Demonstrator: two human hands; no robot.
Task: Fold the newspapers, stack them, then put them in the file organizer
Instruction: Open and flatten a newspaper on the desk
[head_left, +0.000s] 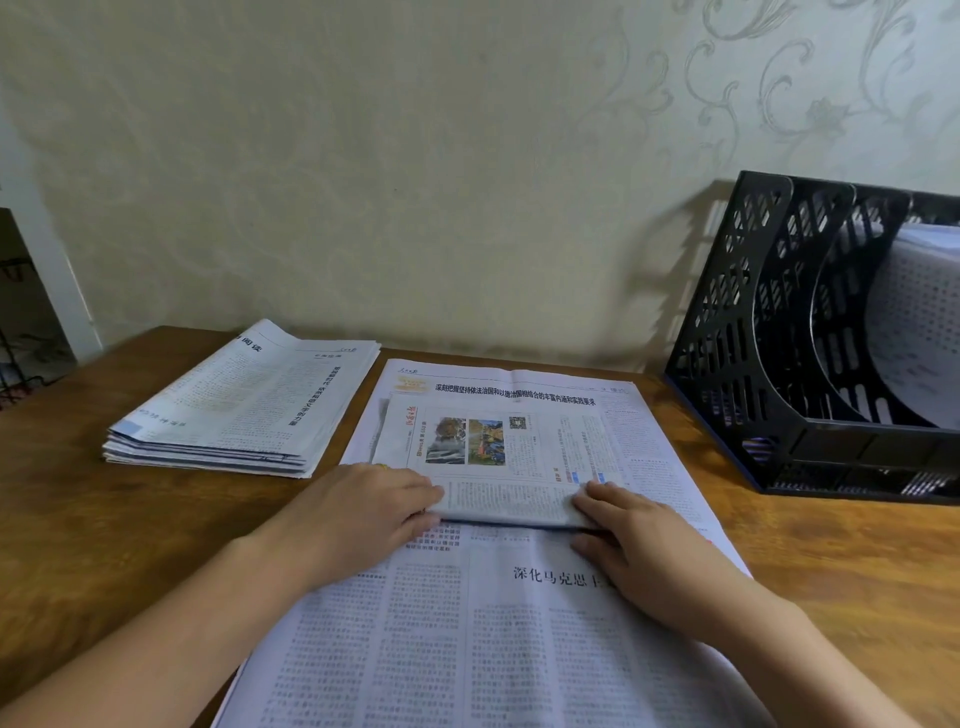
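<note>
While both hands bear on the near folded edge of the small folded newspaper (498, 457), it lies on top of a larger open newspaper (519, 623) spread on the wooden table (104, 519). The left hand (363, 514) holds the left end of that edge, fingers curled over the top and the thumb apparently tucked beneath; the right hand (639, 540) does the same at the right end, fingers over the crease and thumb showing just below it. So each grip looks like a pinch on the fold, though the undersides are hidden. Newsprint of this kind should be light, limp and easily torn or creased, so it will likely sag between the hands if lifted by one edge; taking it at the thick folded edge, as here, with a hand near each end, seems the soundest hold. Beyond and left of the left hand sits a stack of folded newspapers (244, 410), the likely place for this one. Well off to the right of the right hand stands the black file organizer (779, 364), against the wall, with some paper already in a far slot.
</note>
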